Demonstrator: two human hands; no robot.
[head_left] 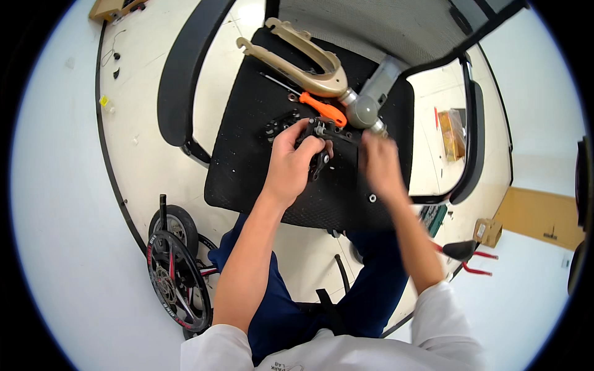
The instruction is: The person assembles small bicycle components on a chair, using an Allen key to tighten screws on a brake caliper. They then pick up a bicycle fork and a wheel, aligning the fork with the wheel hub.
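My left hand (292, 162) is closed around a black metal bracket-like part with bolts (320, 128), over a black chair seat (247, 179). To its right is my right hand (380, 166), smeared by motion, its fingers not clear. A thin dark bar (341, 137) runs from the part toward that hand; whether the fingers grip it is not clear. An orange-handled screwdriver (325, 110) lies just beyond my left hand. Farther back rests a gold-coloured bicycle fork (309, 73), a rounded grey piece (363, 111) at its stem end. Small black parts (279, 123) sit left of my fingers.
A small round nut-like piece (372, 198) lies near the seat's right front. Armrests (185, 68) flank the seat. Bicycle wheels (176, 278) stand at the lower left. On the floor to the right are a bagged yellow-orange package (453, 133) and a cardboard box (488, 232).
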